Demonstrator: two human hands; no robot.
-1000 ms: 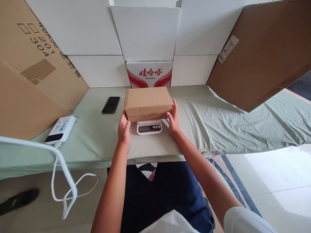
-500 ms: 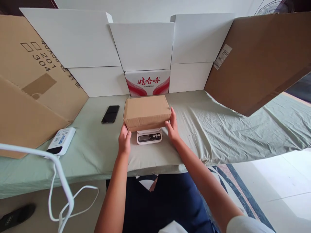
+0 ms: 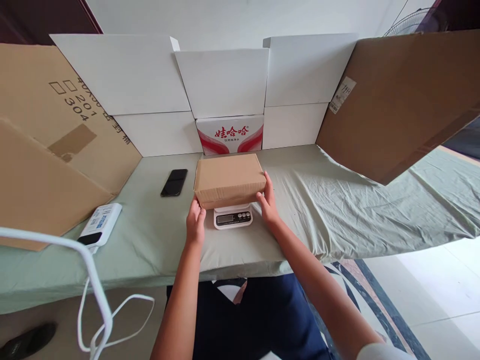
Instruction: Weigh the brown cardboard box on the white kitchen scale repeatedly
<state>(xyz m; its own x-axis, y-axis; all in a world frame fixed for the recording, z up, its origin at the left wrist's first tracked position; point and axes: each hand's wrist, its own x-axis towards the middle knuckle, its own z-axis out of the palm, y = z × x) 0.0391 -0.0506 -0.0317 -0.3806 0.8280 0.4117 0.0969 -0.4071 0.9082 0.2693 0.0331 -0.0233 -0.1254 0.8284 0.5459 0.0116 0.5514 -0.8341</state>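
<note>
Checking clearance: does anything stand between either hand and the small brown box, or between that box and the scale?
Nothing visible: the left hand and right hand hold the small box directly. Whether it touches the scale below is hidden.

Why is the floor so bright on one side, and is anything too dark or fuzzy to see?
In the head view, the floor at lower right glares almost white, though the light source isn't visible; in the head view, the big box on the right looks shaded; in the head view, the small box looks fairly sharp, but the scale's screen shows no readable number.
</note>
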